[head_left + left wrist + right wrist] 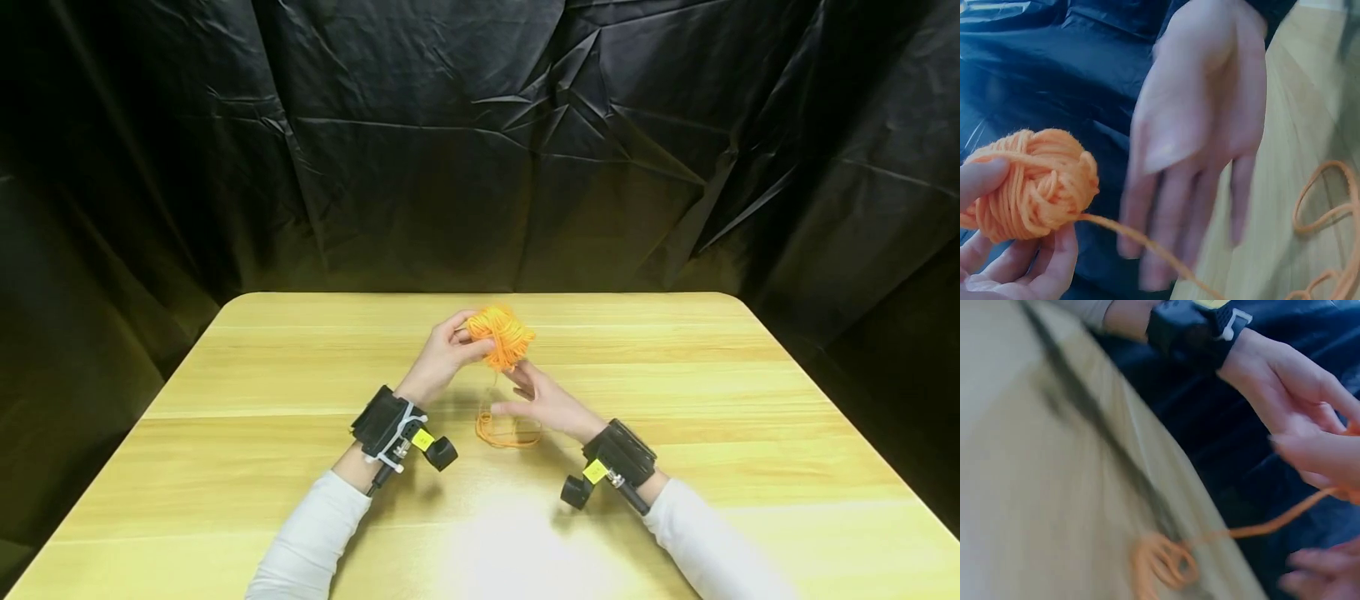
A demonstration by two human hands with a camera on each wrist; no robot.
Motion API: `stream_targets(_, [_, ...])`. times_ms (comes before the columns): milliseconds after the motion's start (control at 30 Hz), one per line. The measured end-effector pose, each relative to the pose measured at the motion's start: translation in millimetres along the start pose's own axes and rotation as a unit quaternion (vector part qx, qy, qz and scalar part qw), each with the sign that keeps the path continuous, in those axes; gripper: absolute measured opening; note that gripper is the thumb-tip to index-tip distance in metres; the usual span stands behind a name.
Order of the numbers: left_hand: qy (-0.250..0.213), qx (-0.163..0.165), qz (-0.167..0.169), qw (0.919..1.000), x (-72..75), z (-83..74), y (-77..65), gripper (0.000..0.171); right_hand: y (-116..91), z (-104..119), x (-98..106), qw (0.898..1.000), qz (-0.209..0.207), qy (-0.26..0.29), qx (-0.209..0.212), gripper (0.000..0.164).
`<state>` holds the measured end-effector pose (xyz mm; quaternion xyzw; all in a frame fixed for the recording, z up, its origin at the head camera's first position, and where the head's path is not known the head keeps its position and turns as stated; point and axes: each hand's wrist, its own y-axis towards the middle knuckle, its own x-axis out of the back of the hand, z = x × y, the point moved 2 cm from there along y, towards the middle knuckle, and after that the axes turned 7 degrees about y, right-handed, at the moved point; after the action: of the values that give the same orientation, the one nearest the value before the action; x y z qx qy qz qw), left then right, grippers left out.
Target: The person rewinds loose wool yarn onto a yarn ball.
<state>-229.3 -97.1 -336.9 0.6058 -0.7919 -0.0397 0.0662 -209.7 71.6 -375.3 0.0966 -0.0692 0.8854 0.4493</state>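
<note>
An orange ball of yarn point(506, 333) is held up over the table between the thumb and fingers of my left hand point(438, 358). In the left wrist view, the wound strands of the ball show clearly. A single yarn strand point(1127, 231) runs down from it, passing across the fingers of my right hand point(1194, 125). That hand is just below and right of the ball, with fingers straight and palm showing. Whether it touches the strand I cannot tell. Loose loops of yarn point(1141, 572) lie on the table beneath both hands.
The wooden table point(225, 467) has rounded far corners. Behind it hangs a creased black sheet point(420, 192). Each wrist wears a black strap with a small camera, the left camera point(439, 452) and the right camera point(576, 492) both hanging inward.
</note>
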Motion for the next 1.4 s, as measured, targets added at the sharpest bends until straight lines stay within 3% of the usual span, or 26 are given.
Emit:
stream_targets(67, [-0.002,-0.003,0.011,0.9999,-1.1,0.3,-0.2,0.039,4,-1,-5,0.997,-0.019,0.077,0.024,0.076])
stream_targets(167, [-0.002,-0.007,0.019,0.9998,-1.4,1.2,-0.3,0.039,7,-2,-11,0.982,-0.022,0.178,0.054,0.048])
stream_targets(267, [0.003,-0.007,0.014,0.9999,0.0,2.4,-0.3,0.039,7,-1,-16,0.972,-0.019,0.224,0.075,0.032])
stream_targets(367, [0.016,-0.005,-0.003,0.9999,2.4,3.2,-0.1,0.039,4,4,-20,0.981,-0.047,0.174,0.073,0.033])
stream_targets(433, [0.027,-0.003,-0.014,0.9995,3.7,3.1,0.5,0.039,2,8,-21,0.989,-0.067,0.110,0.071,0.034])
stream_targets(533, [0.041,-0.003,-0.020,0.9990,5.0,2.7,0.6,0.039,-5,21,-21,0.993,-0.076,0.014,0.085,0.028])
stream_targets(700, [0.065,-0.006,-0.002,0.9979,5.4,4.2,-0.1,0.038,-12,39,-8,0.977,-0.079,-0.142,0.142,0.021])
stream_targets(800, [0.095,-0.014,0.019,0.9952,5.2,5.0,-0.3,0.039,-11,48,3,0.965,-0.078,-0.193,0.160,0.017])
stream_targets(900, [0.113,-0.017,0.043,0.9926,4.3,5.5,-0.1,0.040,-11,60,11,0.962,-0.068,-0.197,0.175,0.016])
stream_targets(1100, [0.113,-0.019,0.098,0.9885,2.3,3.8,-2.2,0.037,-5,75,26,0.974,-0.067,-0.132,0.174,0.017])
stream_targets(1400, [0.130,-0.013,0.142,0.9812,0.8,1.6,-4.7,0.044,9,71,45,0.978,-0.100,-0.068,0.170,0.021])
